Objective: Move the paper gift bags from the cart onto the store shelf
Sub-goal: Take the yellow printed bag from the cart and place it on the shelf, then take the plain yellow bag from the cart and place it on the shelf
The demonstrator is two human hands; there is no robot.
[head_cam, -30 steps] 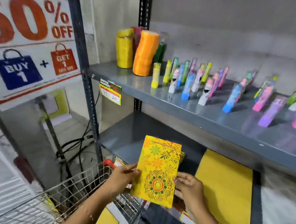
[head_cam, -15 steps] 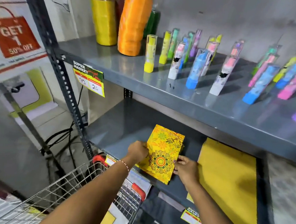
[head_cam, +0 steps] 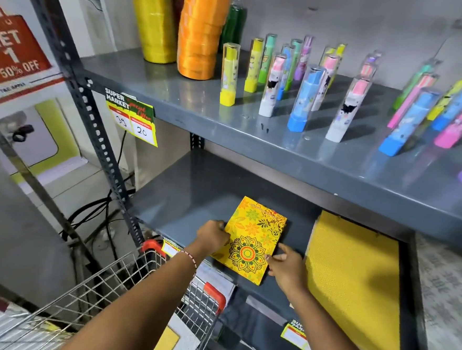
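Observation:
A flat yellow paper gift bag (head_cam: pixel 253 235) with a floral mandala print lies on the lower grey shelf (head_cam: pixel 184 199), near its front edge. My left hand (head_cam: pixel 212 235) grips the bag's left edge. My right hand (head_cam: pixel 286 266) holds its lower right corner with the fingertips. A larger plain yellow bag (head_cam: pixel 353 281) lies flat on the same shelf to the right. The wire cart (head_cam: pixel 122 298) with red corner caps stands below my left arm, and another yellow bag (head_cam: pixel 164 343) shows inside it.
The upper shelf (head_cam: pixel 254 138) carries several upright coloured tubes (head_cam: pixel 302 97) and yellow (head_cam: pixel 155 22) and orange (head_cam: pixel 200 33) ribbon rolls. A price tag (head_cam: pixel 132 118) hangs from its front edge. A perforated steel post (head_cam: pixel 92 116) stands left, with cables (head_cam: pixel 95 217) on the floor behind.
Both hands have carried the patterned bag forward from above the cart and lowered it flat onto the lower shelf. The view has moved closer to the shelves.

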